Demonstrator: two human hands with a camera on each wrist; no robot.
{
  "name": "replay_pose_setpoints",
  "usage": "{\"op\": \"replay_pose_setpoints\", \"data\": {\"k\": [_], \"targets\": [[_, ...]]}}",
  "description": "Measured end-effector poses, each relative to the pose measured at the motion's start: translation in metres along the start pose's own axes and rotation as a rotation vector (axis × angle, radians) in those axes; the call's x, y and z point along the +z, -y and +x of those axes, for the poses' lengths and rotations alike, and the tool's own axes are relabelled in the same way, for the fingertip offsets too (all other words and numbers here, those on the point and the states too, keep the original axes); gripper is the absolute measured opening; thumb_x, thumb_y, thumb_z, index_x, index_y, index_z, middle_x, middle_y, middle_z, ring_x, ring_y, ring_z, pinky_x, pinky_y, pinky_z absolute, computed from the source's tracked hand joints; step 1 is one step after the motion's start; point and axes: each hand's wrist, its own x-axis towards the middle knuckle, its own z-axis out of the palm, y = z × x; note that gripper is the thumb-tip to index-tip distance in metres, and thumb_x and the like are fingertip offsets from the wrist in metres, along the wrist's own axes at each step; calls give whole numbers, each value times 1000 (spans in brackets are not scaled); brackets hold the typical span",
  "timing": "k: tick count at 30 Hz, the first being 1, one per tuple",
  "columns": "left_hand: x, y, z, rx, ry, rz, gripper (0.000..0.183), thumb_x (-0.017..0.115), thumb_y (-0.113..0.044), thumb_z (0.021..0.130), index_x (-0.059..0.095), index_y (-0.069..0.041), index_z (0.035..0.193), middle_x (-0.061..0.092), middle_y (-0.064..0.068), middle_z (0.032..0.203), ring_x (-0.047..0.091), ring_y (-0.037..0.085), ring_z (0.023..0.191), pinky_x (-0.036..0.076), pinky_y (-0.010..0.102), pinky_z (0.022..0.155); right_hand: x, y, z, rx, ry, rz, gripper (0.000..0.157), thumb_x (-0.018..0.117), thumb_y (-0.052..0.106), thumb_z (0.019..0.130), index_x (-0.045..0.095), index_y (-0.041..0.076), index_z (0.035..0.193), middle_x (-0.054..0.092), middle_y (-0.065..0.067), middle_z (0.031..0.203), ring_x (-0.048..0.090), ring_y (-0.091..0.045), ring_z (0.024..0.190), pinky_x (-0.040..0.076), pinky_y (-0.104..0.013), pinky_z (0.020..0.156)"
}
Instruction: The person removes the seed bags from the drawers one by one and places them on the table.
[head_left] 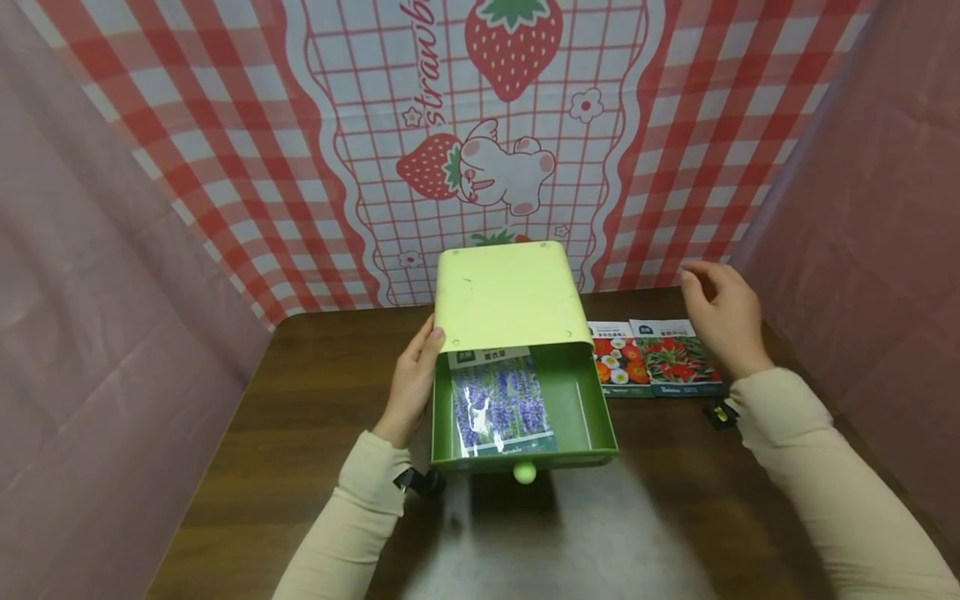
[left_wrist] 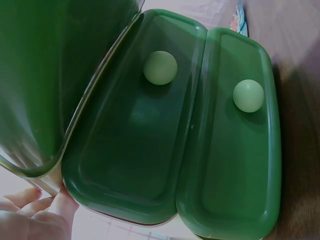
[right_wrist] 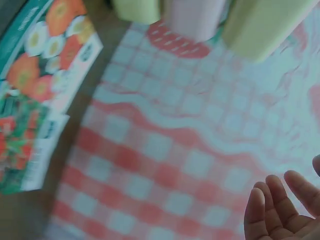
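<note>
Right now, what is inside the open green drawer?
Inside the drawer lies a purple-flower packet, at left; the cabinet top hides the back and anything there.

A cream long sleeve (head_left: 337, 525) covers the arm left of the drawer cabinet (head_left: 510, 296); a matching cream sleeve (head_left: 832, 475) shows to the cabinet's right. Both cuffs (head_left: 783, 404) look bunched. Each wrist wears something black (head_left: 717, 416), the right piece marked yellow-green.

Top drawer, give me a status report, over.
Left hand touching cabinet; right hand raised, empty. Drawer open, purple-flower packet inside. No visible obstruction.
</note>
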Motion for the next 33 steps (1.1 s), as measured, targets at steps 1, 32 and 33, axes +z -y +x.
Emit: {"op": "replay_pose_setpoints", "data": {"k": [1,32,33], "targets": [[0,0,0,4,0,-2,59,48,-48,101,35,-23,153,33,-3,159,27,19,148,26,40,122,-1,9,-2,-44,-4,4,43,48,36,101,63,7,129,61,-16,120,54,-22,101,41,-29,82],[1,0,0,-26,-19,2,60,49,-51,99,36,-25,152,34,-4,159,28,18,147,28,39,121,41,135,-84,-865,693,-226,53,59,48,96,57,16,138,55,-8,143,53,-23,130,50,-43,104],[1,0,0,-27,-17,1,60,49,-51,99,36,-25,152,33,-4,159,28,18,147,28,39,121,44,135,-84,-839,733,-261,56,58,49,95,55,17,141,52,-9,146,51,-25,133,47,-44,107]]}}
